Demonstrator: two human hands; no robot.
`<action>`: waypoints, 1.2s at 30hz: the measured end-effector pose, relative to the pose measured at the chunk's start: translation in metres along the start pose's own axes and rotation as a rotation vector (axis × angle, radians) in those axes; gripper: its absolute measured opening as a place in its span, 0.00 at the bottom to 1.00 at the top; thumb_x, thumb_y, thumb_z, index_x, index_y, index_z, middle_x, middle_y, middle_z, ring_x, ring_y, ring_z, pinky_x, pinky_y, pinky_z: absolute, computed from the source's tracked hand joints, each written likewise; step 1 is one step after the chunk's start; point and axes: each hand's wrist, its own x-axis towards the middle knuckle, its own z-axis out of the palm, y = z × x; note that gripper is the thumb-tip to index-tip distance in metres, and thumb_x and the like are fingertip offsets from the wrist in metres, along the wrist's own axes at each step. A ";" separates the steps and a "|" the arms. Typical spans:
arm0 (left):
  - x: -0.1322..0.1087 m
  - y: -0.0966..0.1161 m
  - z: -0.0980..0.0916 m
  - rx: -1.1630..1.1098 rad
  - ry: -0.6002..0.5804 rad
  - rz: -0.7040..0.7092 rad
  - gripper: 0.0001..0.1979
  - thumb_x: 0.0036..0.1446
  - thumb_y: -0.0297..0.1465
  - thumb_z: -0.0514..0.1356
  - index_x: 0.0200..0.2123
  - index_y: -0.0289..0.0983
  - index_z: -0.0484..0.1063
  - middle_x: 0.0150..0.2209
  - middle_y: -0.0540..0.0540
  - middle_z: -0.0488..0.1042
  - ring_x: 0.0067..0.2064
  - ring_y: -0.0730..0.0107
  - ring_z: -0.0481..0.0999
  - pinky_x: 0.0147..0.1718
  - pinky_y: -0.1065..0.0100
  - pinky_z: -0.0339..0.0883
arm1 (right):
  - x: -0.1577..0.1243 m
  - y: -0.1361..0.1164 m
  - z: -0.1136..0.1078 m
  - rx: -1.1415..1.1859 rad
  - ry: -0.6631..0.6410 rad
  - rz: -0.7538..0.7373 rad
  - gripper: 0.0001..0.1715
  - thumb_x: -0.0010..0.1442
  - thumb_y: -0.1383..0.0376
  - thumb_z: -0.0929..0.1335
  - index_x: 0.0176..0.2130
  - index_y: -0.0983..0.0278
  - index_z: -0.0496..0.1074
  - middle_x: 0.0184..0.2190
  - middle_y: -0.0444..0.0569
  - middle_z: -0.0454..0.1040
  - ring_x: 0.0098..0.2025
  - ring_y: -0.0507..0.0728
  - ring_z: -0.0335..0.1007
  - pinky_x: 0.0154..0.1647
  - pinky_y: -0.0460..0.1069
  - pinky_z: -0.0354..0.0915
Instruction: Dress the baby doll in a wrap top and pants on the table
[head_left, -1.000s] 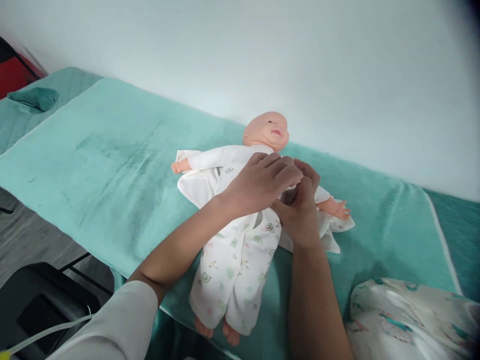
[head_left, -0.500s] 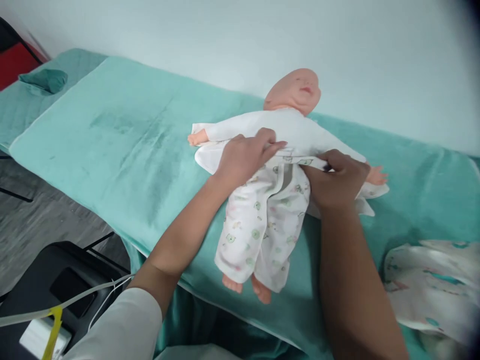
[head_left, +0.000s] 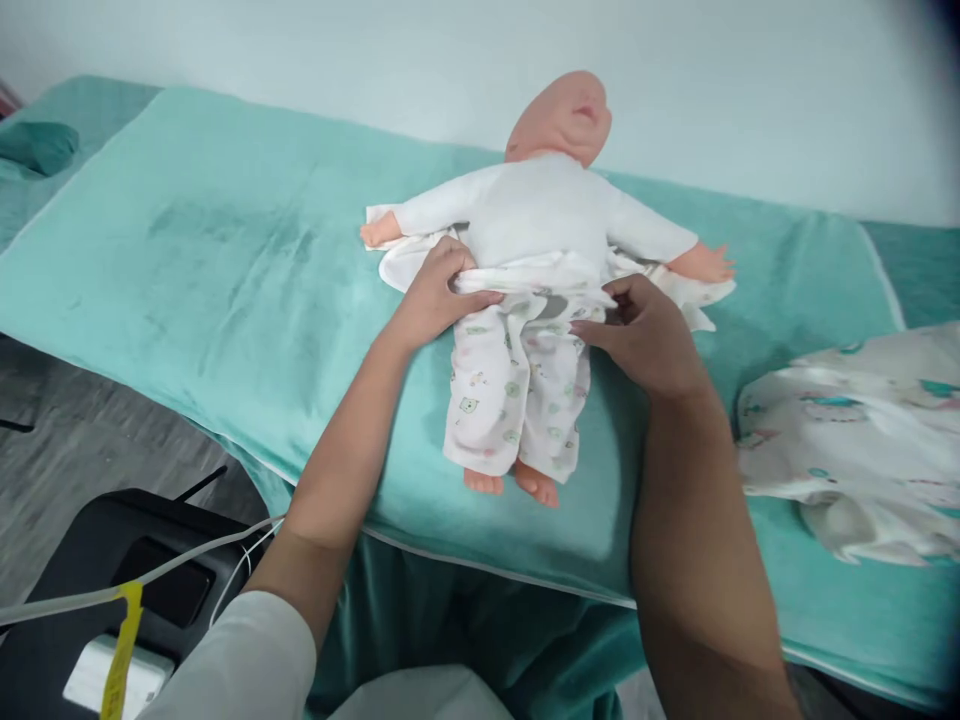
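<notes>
Teal plush blanket (head_left: 225,260) covers the whole counter and hangs over its near edge. A baby doll (head_left: 562,115) lies on its back near the middle, with its head close to the pale wall (head_left: 750,90) and its bare feet short of the near edge. Both hands work at the doll's waist. The left hand (head_left: 435,295) pinches the hem of the white top (head_left: 540,215) on one side, fingers curled. The right hand (head_left: 645,340) pinches the same hem on the other side, just above the patterned trousers (head_left: 517,390). A white cloth (head_left: 401,265) pokes out from under the doll's arms. To the left lies a wide bare stretch of blanket. To the right, a crumpled patterned cloth (head_left: 847,440) rests near the right forearm. A black case (head_left: 97,560) sits on the floor below the left elbow.
</notes>
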 end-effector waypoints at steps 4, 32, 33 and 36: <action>-0.003 -0.002 0.014 0.084 0.154 0.044 0.13 0.67 0.39 0.61 0.30 0.42 0.67 0.38 0.45 0.75 0.47 0.56 0.73 0.51 0.55 0.66 | -0.017 -0.008 0.019 -0.240 0.209 -0.148 0.14 0.48 0.71 0.74 0.25 0.60 0.64 0.20 0.36 0.58 0.26 0.50 0.51 0.31 0.48 0.51; -0.055 0.011 0.033 0.028 0.398 -0.010 0.16 0.60 0.30 0.60 0.26 0.41 0.55 0.23 0.54 0.58 0.28 0.69 0.57 0.35 0.63 0.56 | -0.070 -0.009 0.045 -0.321 0.399 -0.301 0.15 0.54 0.65 0.66 0.25 0.57 0.53 0.22 0.40 0.56 0.30 0.56 0.57 0.41 0.54 0.59; -0.056 0.012 0.033 0.003 0.389 -0.046 0.14 0.59 0.29 0.61 0.27 0.41 0.56 0.23 0.54 0.58 0.28 0.69 0.57 0.34 0.64 0.55 | -0.070 -0.009 0.046 -0.303 0.412 -0.286 0.13 0.54 0.65 0.66 0.27 0.57 0.55 0.24 0.41 0.58 0.30 0.56 0.57 0.40 0.54 0.59; -0.061 0.017 0.026 -0.157 0.283 -0.111 0.12 0.57 0.28 0.64 0.32 0.42 0.60 0.28 0.55 0.64 0.31 0.71 0.62 0.33 0.67 0.56 | -0.072 -0.009 0.044 -0.202 0.319 -0.195 0.07 0.54 0.62 0.67 0.32 0.58 0.62 0.28 0.42 0.66 0.31 0.55 0.60 0.37 0.52 0.59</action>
